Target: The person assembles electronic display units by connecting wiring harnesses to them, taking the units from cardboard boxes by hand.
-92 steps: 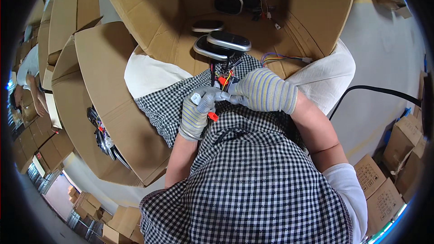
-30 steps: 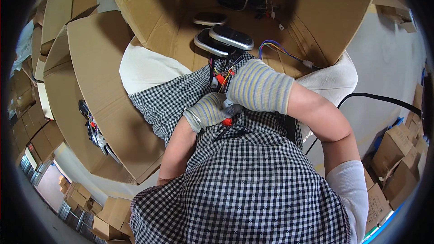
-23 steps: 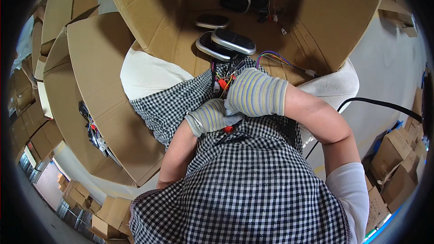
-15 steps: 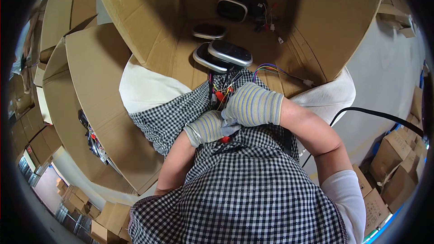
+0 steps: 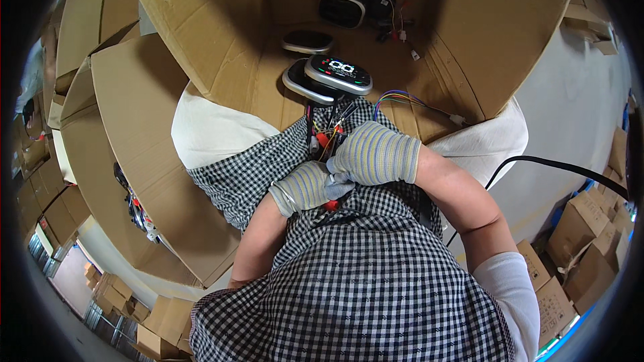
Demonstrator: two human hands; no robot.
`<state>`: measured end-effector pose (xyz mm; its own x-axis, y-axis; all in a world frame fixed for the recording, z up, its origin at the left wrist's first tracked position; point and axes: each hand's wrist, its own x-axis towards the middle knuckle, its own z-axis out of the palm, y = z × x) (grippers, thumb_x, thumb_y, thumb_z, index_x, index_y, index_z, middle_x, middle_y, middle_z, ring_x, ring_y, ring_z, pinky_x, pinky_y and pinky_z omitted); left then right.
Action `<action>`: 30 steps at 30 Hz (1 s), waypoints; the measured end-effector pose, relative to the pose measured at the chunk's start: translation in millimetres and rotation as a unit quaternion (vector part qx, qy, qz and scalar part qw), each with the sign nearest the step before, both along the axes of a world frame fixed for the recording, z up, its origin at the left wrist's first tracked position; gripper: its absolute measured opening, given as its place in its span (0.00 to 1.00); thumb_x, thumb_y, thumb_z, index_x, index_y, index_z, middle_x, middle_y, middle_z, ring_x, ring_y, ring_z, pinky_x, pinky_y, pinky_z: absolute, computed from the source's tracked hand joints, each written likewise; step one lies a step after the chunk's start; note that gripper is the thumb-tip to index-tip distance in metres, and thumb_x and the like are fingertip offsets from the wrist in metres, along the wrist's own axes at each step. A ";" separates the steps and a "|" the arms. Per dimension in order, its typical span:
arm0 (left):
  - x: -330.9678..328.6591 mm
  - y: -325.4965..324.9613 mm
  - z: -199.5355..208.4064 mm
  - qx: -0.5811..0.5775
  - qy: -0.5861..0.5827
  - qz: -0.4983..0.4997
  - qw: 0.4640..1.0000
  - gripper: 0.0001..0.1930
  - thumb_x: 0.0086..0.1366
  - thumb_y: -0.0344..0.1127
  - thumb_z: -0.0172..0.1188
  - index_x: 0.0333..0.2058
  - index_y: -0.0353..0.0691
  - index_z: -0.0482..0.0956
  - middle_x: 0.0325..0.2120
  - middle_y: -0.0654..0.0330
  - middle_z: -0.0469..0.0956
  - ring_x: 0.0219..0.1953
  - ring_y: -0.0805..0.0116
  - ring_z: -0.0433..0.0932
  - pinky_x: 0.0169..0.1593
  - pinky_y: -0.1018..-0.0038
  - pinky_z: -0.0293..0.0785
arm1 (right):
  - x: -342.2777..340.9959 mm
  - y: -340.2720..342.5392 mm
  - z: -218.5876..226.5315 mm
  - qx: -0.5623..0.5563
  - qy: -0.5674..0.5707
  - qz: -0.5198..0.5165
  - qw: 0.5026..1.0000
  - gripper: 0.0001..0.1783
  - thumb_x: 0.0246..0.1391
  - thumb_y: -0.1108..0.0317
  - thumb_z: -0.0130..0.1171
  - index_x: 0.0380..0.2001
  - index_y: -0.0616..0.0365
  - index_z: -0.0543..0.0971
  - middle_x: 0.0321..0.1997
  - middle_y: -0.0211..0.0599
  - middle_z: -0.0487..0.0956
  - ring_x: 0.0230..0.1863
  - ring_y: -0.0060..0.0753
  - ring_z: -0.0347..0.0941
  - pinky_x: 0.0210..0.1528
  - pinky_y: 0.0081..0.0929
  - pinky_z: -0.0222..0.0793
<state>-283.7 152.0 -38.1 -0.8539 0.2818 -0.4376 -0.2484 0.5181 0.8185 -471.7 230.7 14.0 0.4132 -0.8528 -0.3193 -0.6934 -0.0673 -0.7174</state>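
In a striped knit glove, my left hand point(image 5: 303, 188) is closed at my lap, its fingertips pressed against those of the other hand. My right hand point(image 5: 376, 154), gloved alike, curls over from the right; whatever both pinch is hidden, though coloured wires run into them. Just beyond lies a bundle of wires with red and white connectors point(image 5: 323, 139). An oval display unit with a silver rim point(image 5: 339, 74) has its screen lit. It rests partly on a second, dark display unit point(image 5: 302, 84).
Around the units stands a large open cardboard box point(image 5: 496, 33). Deeper inside lie more dark displays point(image 5: 307, 41) and a white connector on wires point(image 5: 414, 55). A black cable point(image 5: 563, 168) arcs at right. Another carton point(image 5: 151, 141) at left holds wired parts point(image 5: 137, 218).
The upper display's screen, dark before, is now lit with figures and coloured icons. Both hands stay together in nearly the same place.
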 end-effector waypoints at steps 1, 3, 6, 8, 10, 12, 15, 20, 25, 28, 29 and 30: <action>-1.2 0.3 1.6 0.010 0.010 0.015 1.000 0.16 0.59 0.38 0.59 0.47 0.46 0.75 0.43 0.56 0.77 0.44 0.58 0.76 0.50 0.69 0.72 | 0.4 0.1 0.7 0.005 0.003 0.000 1.000 0.07 0.44 0.68 0.53 0.28 0.49 0.79 0.23 0.37 0.78 0.26 0.44 0.76 0.27 0.36 0.70; -3.3 0.0 4.9 0.020 0.023 0.030 0.999 0.16 0.59 0.37 0.59 0.46 0.45 0.75 0.43 0.56 0.77 0.44 0.58 0.77 0.51 0.69 0.71 | 0.5 0.6 1.5 0.010 0.008 0.000 1.000 0.07 0.44 0.68 0.53 0.28 0.49 0.79 0.23 0.37 0.78 0.26 0.44 0.76 0.27 0.36 0.70; -4.3 -0.4 10.5 0.024 -0.001 0.055 0.998 0.15 0.60 0.37 0.59 0.46 0.43 0.75 0.41 0.56 0.78 0.42 0.60 0.78 0.50 0.71 0.71 | 0.2 3.0 -4.3 -0.006 -0.008 -0.015 1.000 0.07 0.44 0.67 0.53 0.28 0.49 0.79 0.23 0.37 0.78 0.26 0.44 0.76 0.27 0.37 0.70; -7.9 2.5 14.5 0.138 -0.080 0.229 0.960 0.17 0.62 0.47 0.53 0.41 0.41 0.77 0.28 0.54 0.78 0.27 0.57 0.77 0.35 0.66 0.74 | -13.1 5.5 -16.1 -0.005 -0.020 -0.060 0.998 0.09 0.49 0.61 0.53 0.31 0.46 0.81 0.28 0.40 0.80 0.29 0.44 0.77 0.30 0.37 0.71; -5.0 4.5 18.9 0.198 -0.041 0.273 0.940 0.16 0.58 0.46 0.59 0.38 0.40 0.78 0.25 0.60 0.77 0.26 0.65 0.76 0.35 0.72 0.73 | -36.0 5.1 -33.0 -0.151 -0.132 -0.310 0.929 0.12 0.55 0.56 0.52 0.33 0.49 0.80 0.25 0.42 0.79 0.27 0.42 0.77 0.30 0.34 0.71; -10.6 1.8 33.3 0.160 -0.070 0.245 0.954 0.16 0.54 0.41 0.65 0.38 0.39 0.77 0.30 0.63 0.77 0.32 0.72 0.75 0.39 0.76 0.72 | -45.6 -1.6 -35.6 0.040 -0.245 -0.431 0.868 0.16 0.57 0.55 0.51 0.32 0.56 0.79 0.22 0.43 0.77 0.25 0.38 0.77 0.30 0.31 0.70; -8.6 3.9 31.4 0.207 -0.044 0.285 0.935 0.20 0.46 0.37 0.70 0.39 0.40 0.77 0.31 0.65 0.77 0.34 0.73 0.74 0.41 0.76 0.71 | -13.5 -33.6 -31.7 0.152 -0.123 -0.346 0.918 0.20 0.58 0.54 0.49 0.28 0.60 0.79 0.22 0.42 0.78 0.25 0.37 0.76 0.33 0.33 0.70; -10.2 9.9 27.3 0.196 0.003 0.300 0.934 0.27 0.43 0.35 0.73 0.44 0.41 0.73 0.35 0.65 0.76 0.38 0.71 0.73 0.46 0.75 0.70 | 27.1 -66.1 -79.5 0.189 0.065 -0.192 0.961 0.24 0.58 0.53 0.45 0.34 0.62 0.82 0.38 0.51 0.79 0.43 0.49 0.75 0.47 0.39 0.68; -12.0 11.8 18.2 0.163 0.108 0.311 0.930 0.20 0.49 0.29 0.66 0.42 0.42 0.73 0.36 0.63 0.73 0.40 0.67 0.72 0.47 0.72 0.69 | 10.0 -45.1 -130.4 0.121 -0.045 -0.118 0.985 0.16 0.56 0.59 0.50 0.38 0.56 0.80 0.36 0.42 0.80 0.37 0.44 0.76 0.40 0.35 0.70; -5.2 5.8 9.6 0.064 0.243 0.323 0.912 0.15 0.51 0.26 0.62 0.39 0.41 0.73 0.34 0.62 0.73 0.38 0.65 0.72 0.46 0.71 0.70 | 7.5 -33.0 -124.3 0.247 -0.242 -0.244 0.906 0.07 0.54 0.66 0.54 0.32 0.55 0.80 0.26 0.31 0.78 0.22 0.27 0.71 0.25 0.25 0.67; -8.1 6.0 16.6 0.051 0.243 0.354 0.902 0.11 0.53 0.27 0.60 0.36 0.40 0.73 0.31 0.60 0.73 0.37 0.65 0.73 0.45 0.71 0.70 | 1.2 -19.2 -125.0 0.262 -0.361 -0.310 0.840 0.08 0.54 0.65 0.55 0.32 0.55 0.80 0.24 0.29 0.76 0.19 0.23 0.67 0.22 0.22 0.64; -4.7 6.2 10.1 0.042 0.262 0.395 0.880 0.10 0.53 0.29 0.61 0.35 0.39 0.73 0.29 0.61 0.73 0.35 0.68 0.72 0.43 0.73 0.70 | 2.3 -12.3 -125.1 0.274 -0.477 -0.362 0.752 0.08 0.54 0.64 0.56 0.31 0.55 0.80 0.23 0.27 0.75 0.16 0.20 0.64 0.19 0.20 0.61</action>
<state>-288.4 158.3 -28.0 -0.8761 -0.4775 0.0676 -0.0814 0.2847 0.9551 -469.4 218.5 -111.2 0.1685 -0.8129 -0.5575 0.4430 0.5677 -0.6939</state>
